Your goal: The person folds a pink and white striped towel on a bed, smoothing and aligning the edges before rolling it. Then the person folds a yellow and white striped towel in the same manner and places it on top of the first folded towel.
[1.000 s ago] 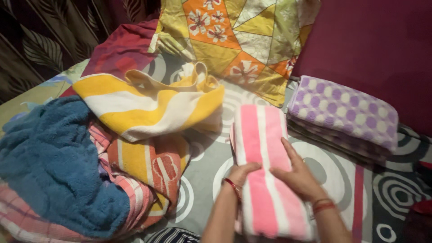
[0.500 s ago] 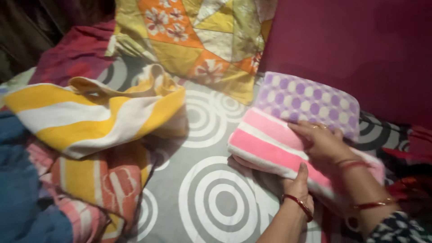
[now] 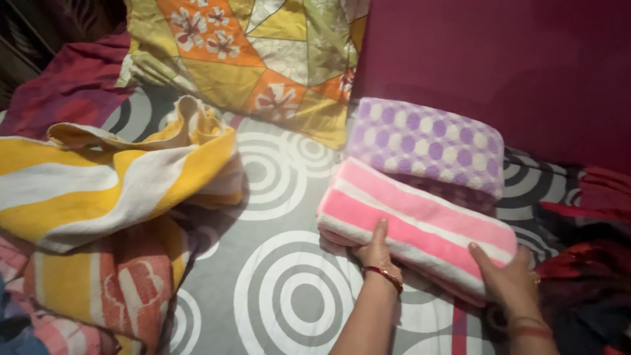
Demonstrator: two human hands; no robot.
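Both hands on a folded pink-and-white striped towel (image 3: 420, 227), which lies on the bed sheet (image 3: 289, 289) (grey with white concentric rings), its far long edge touching a folded purple-and-white dotted towel (image 3: 427, 141). Left hand (image 3: 376, 248) comes up from the bottom edge, forearm near vertical, wrist with a red bangle; fingers curl under the towel's near edge, thumb lying up over the top of the near pink stripe, so it grips the edge. Right hand (image 3: 506, 279) is at the towel's right end, palm cupped against the end, thumb pointing up-left across the white border; other fingers hidden, bangles at the wrist. Both hands closed around the towel's edge, not spread flat. The towel sits diagonally, left end higher in frame than right. To the left, well apart, a crumpled yellow-and-white striped towel (image 3: 112, 177) on an orange-patterned cloth (image 3: 125, 276). A floral patchwork pillow (image 3: 256, 59) behind, maroon cushion (image 3: 499, 66) at back right.
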